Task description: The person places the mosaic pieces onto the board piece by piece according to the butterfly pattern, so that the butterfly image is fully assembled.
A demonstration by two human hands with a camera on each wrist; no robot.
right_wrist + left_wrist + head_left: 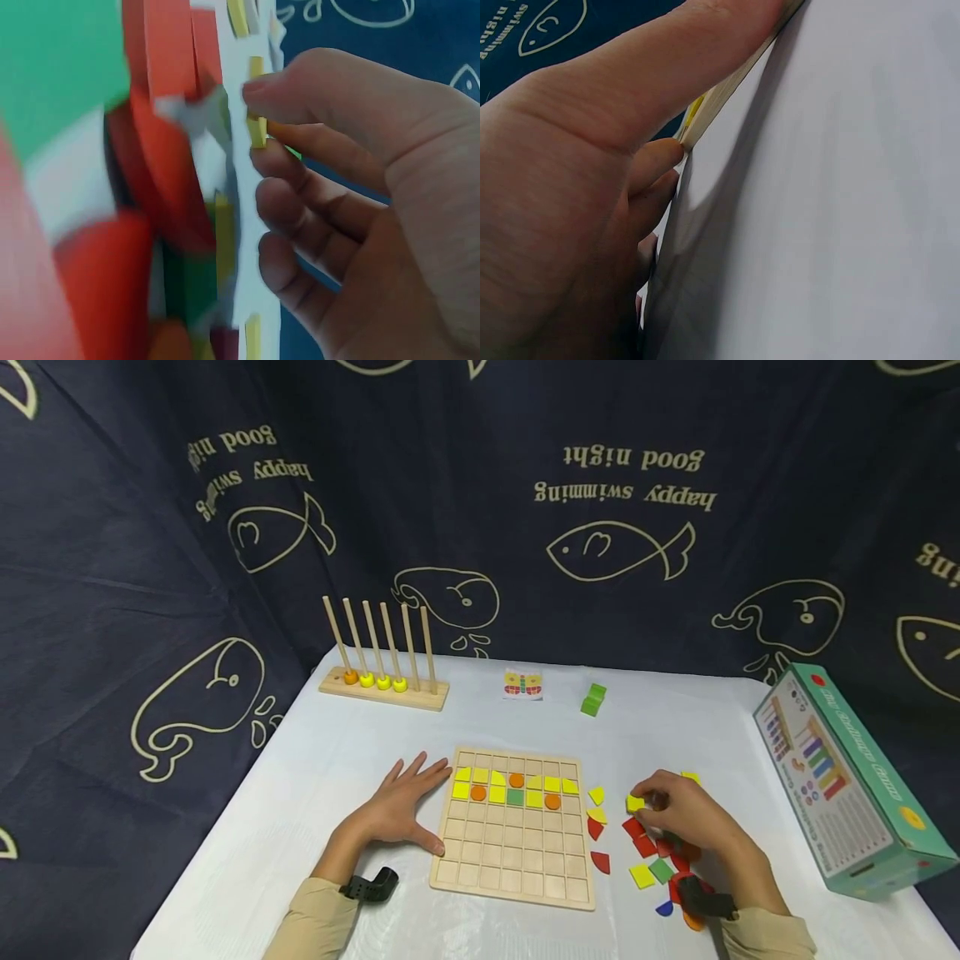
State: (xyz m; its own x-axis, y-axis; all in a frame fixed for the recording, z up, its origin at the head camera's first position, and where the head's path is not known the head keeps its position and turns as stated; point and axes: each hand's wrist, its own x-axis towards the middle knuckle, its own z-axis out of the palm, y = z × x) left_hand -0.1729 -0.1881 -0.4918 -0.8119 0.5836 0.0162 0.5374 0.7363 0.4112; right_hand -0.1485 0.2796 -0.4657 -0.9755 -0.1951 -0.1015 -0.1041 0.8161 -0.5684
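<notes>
A square wooden grid board [517,860] lies on the table, with yellow pieces, several orange discs [552,802] and a green square [515,797] in its upper rows. My left hand [401,810] is spread at the board's left side, its thumb and fingertips at the edge. In the left wrist view, the thumb [667,67] lies along the board's rim. To the right of the board, my right hand [686,810] pinches a small yellow tile [635,803] between thumb and fingers. The right wrist view shows this yellow tile [257,127] edge-on, the other fingers curled loosely below.
Loose red pieces [633,828], a yellow square [642,876] and a blue piece [664,908] lie around the right hand. Behind the board are a peg stand [382,693], a pattern card [522,685] and green blocks [593,700]. A toy box [855,785] stands far right.
</notes>
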